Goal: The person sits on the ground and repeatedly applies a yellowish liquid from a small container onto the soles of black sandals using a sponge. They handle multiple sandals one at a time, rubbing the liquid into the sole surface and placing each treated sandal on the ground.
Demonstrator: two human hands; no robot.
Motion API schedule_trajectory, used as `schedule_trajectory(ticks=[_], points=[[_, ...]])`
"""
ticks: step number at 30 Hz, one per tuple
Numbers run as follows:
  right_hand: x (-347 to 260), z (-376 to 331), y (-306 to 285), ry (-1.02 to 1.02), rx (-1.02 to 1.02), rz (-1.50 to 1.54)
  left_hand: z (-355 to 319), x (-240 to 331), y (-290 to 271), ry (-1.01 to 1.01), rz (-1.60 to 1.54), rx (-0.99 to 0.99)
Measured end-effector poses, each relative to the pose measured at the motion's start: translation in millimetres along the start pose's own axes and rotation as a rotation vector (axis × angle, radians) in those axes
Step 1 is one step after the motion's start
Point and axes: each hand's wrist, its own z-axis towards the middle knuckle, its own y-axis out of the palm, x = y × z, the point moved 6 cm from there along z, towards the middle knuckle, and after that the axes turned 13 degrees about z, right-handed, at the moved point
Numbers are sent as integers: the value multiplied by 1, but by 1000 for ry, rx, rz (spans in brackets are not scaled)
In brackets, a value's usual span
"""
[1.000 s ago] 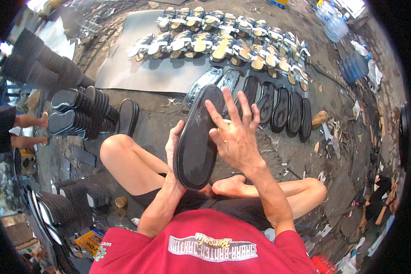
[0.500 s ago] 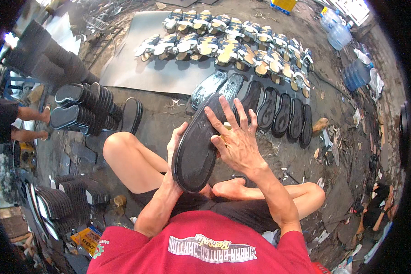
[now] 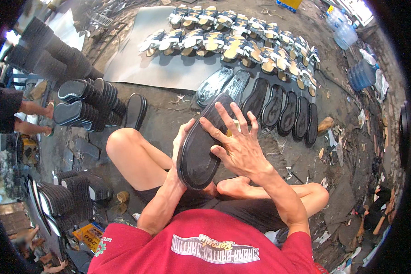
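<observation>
A black shoe sole (image 3: pixel 197 160) is held up at a slant above my crossed legs. My left hand (image 3: pixel 181 137) is closed round its left edge, the fingers mostly hidden behind it. My right hand (image 3: pixel 243 148) has its fingers spread over the sole's right side, fingertips at its upper face. A small yellowish patch shows between those fingers; I cannot make out what it is. Just beyond the sole lie two soles with a wet, whitish shine (image 3: pixel 214 86), and to their right a row of several black soles (image 3: pixel 273 107).
Rows of sandal uppers (image 3: pixel 212 42) stand on a grey sheet (image 3: pixel 137 68). Stacked soles (image 3: pixel 80 112) are at the left, with more (image 3: pixel 55 198) at lower left. Another person's legs (image 3: pixel 34 109) show at the far left. Blue water jugs (image 3: pixel 361 75) and scraps lie at the right.
The view has shifted slightly, so the surroundings sit a little farther right. My right hand has moved slightly left across the sole; my left hand keeps its hold.
</observation>
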Motion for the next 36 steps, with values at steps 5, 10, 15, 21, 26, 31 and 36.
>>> schedule_trajectory(ticks=[5,10,15,21,26,31,36], points=[[-5,3,-1,-29,-41,6,0,4,2,-24,-37,-23],[-15,4,-4,-67,-58,34,-1,8,15,-44,-85,1],[-24,3,-6,-114,-56,38,3,7,1,-13,-65,-58],[-33,2,-7,-170,-96,-23,-4,17,13,117,308,110],[-42,0,-10,-246,-98,-49,-11,19,12,148,369,149],[-52,-4,-13,-331,-104,-4,-11,8,-12,187,360,26],[-58,-7,-14,-387,-131,27,-11,13,-3,169,415,8]])
